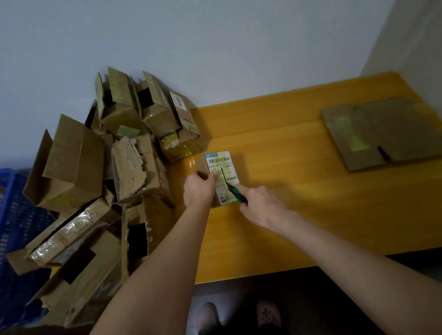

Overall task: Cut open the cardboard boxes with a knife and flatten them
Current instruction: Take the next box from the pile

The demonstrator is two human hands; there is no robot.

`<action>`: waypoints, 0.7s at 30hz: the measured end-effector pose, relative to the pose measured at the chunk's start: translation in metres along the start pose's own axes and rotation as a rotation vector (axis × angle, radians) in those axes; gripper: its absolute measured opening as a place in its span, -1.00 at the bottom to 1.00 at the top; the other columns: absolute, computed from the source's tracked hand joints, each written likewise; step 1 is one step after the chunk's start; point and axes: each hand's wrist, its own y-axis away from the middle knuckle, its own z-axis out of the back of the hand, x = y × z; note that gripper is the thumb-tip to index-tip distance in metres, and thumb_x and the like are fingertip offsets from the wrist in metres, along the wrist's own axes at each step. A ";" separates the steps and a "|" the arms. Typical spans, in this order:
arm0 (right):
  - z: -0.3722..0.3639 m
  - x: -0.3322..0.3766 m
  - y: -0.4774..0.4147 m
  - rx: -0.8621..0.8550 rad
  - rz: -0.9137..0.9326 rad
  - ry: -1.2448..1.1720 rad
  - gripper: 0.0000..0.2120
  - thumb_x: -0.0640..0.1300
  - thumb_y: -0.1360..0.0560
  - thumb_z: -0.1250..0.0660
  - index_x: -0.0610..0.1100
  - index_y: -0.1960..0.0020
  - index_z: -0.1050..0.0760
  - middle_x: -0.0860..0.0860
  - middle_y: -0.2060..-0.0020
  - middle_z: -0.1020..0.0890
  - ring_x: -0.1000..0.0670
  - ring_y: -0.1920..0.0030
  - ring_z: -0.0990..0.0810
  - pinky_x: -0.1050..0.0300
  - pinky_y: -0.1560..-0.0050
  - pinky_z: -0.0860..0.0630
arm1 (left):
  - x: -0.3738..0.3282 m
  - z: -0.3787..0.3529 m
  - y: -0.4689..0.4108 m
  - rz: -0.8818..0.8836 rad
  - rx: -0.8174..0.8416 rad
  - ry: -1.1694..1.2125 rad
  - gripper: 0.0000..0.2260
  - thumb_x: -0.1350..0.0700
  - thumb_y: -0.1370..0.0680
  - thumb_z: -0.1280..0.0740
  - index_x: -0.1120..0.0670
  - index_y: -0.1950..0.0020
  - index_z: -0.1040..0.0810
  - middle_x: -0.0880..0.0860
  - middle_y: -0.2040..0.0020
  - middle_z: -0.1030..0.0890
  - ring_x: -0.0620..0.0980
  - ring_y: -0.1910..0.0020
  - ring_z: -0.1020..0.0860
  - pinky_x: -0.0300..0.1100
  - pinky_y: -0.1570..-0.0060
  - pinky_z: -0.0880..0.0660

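A small cardboard box [226,167] with a white shipping label on top lies on the yellow wooden table [298,214]. My left hand [197,189] grips its left side, thumb on the label. My right hand [263,206] holds a green-handled knife [236,192], whose blade lies in a dark slit running down the middle of the label. A heap of opened and torn cardboard boxes [96,191] is piled at the table's left end against the wall.
Flattened cardboard [382,131] lies at the table's far right with a dark pen-like object [384,153] on it. A blue plastic crate [3,226] stands at the far left. My feet [238,318] show below the table's front edge.
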 end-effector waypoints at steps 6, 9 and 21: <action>0.002 -0.013 0.006 0.009 0.048 -0.024 -0.44 -0.10 -0.60 -0.13 0.23 -0.52 -0.09 -0.09 0.00 -0.60 -0.07 0.21 -0.56 0.08 0.27 -0.58 | 0.001 -0.003 -0.002 0.092 -0.034 0.104 -0.77 -0.13 -0.55 -0.34 0.01 -0.01 -0.50 0.00 0.11 -0.63 -0.01 0.17 -0.63 -0.11 0.20 -0.58; -0.003 -0.022 0.009 -0.055 0.067 -0.111 -0.45 -0.08 -0.59 -0.16 0.26 -0.51 -0.12 -0.08 0.09 -0.61 -0.05 0.31 -0.55 0.14 0.35 -0.51 | -0.001 0.001 -0.007 0.101 -0.050 0.127 -0.76 -0.13 -0.56 -0.32 0.02 -0.05 -0.50 0.00 0.09 -0.62 -0.01 0.16 -0.63 -0.10 0.19 -0.59; -0.055 -0.066 -0.038 0.038 -0.373 -0.086 -0.30 -0.32 -0.60 -0.12 0.24 -0.55 0.01 -0.17 -0.45 -0.16 -0.21 -0.24 -0.45 -0.02 -0.08 -0.51 | 0.027 0.002 0.008 0.069 0.206 0.504 -0.81 0.08 -0.70 -0.05 -0.04 -0.28 -0.35 0.00 0.02 -0.56 -0.05 0.15 -0.60 -0.23 0.33 -0.53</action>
